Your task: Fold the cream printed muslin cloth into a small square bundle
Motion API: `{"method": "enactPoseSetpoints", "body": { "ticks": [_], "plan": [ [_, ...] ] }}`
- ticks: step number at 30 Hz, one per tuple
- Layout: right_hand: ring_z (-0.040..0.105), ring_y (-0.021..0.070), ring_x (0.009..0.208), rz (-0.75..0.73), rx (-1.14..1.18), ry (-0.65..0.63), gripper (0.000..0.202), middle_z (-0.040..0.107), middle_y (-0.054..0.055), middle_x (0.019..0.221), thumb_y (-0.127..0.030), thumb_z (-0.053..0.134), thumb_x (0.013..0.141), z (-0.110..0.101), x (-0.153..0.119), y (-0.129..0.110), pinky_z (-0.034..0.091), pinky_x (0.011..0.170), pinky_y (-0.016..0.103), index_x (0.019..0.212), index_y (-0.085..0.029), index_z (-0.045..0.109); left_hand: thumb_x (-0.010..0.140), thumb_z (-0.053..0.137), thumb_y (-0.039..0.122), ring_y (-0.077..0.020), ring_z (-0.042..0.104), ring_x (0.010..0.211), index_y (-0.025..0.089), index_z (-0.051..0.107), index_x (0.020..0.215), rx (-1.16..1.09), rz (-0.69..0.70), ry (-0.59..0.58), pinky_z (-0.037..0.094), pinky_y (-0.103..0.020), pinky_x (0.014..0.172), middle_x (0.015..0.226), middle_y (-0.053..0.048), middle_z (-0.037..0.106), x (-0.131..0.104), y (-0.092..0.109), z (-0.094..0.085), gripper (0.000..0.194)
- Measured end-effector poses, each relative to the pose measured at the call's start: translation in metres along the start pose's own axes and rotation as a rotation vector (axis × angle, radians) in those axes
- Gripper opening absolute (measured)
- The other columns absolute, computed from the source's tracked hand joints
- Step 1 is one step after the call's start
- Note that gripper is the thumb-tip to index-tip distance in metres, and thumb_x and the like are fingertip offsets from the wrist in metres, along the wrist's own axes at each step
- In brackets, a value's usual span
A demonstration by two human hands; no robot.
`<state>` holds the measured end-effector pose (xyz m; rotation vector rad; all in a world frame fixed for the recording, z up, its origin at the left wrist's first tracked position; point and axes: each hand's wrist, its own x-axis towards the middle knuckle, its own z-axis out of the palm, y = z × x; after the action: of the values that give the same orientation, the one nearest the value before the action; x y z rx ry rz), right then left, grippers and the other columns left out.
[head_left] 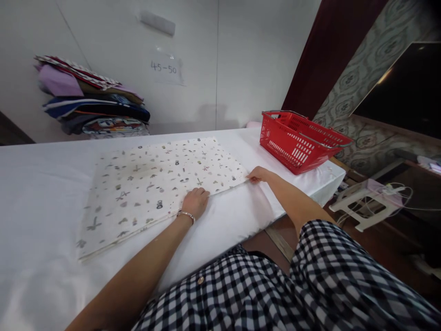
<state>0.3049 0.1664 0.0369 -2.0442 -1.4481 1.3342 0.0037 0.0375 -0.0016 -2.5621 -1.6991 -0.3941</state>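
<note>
A white cloth (165, 172) printed with small grey, brown and reddish motifs lies folded and flat on the white-covered table. Along its near edge, layered folds show. My left hand (195, 202), with a bracelet at the wrist, rests palm down on that near edge, its fingers lying on the fabric. At the cloth's right near corner, my right hand (257, 174) is closed in a pinch on the fabric. Its fingertips are partly hidden beneath the hand.
A red plastic basket (299, 145) stands at the table's right end. Several folded fabrics (96, 103) are stacked at the back left against the white wall. Right of the table, a white stool (367, 202) carries cables. The table's near edge (255, 232) runs close to my body.
</note>
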Motion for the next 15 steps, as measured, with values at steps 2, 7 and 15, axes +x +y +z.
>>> {"method": "enactPoseSetpoints", "body": {
  "ticks": [2, 7, 15],
  "plan": [
    [0.056, 0.0127, 0.046, 0.041, -0.017, -0.019, 0.030, 0.055, 0.000, 0.044, -0.025, 0.083, 0.058, -0.001, 0.002, -0.002, 0.051, 0.048, 0.023, 0.060, -0.014, 0.055, 0.090, 0.041, 0.022, -0.0221, 0.053, 0.097, 0.021, 0.063, 0.101, -0.005, -0.011, -0.003, 0.042, -0.035, 0.080, 0.102, -0.007, 0.062, 0.000, 0.000, 0.000, 0.025],
    [0.054, 0.0117, 0.044, 0.091, -0.071, -0.035, 0.024, 0.055, 0.000, 0.044, -0.018, 0.080, 0.059, 0.000, 0.004, -0.006, 0.050, 0.048, 0.023, 0.060, -0.013, 0.056, 0.089, 0.042, 0.020, -0.0221, 0.053, 0.098, 0.024, 0.064, 0.099, -0.030, -0.023, -0.003, 0.043, -0.035, 0.080, 0.100, -0.007, 0.061, 0.000, 0.002, -0.002, 0.024],
    [0.056, 0.0124, 0.047, -0.045, -0.082, 0.076, 0.014, 0.054, -0.001, 0.045, -0.019, 0.071, 0.068, -0.002, -0.002, -0.012, 0.048, 0.049, 0.021, 0.063, -0.015, 0.058, 0.091, 0.041, 0.027, -0.0218, 0.053, 0.098, 0.023, 0.064, 0.100, -0.035, -0.027, 0.000, 0.043, -0.034, 0.081, 0.102, -0.006, 0.062, 0.000, -0.001, -0.002, 0.025]
  ]
}}
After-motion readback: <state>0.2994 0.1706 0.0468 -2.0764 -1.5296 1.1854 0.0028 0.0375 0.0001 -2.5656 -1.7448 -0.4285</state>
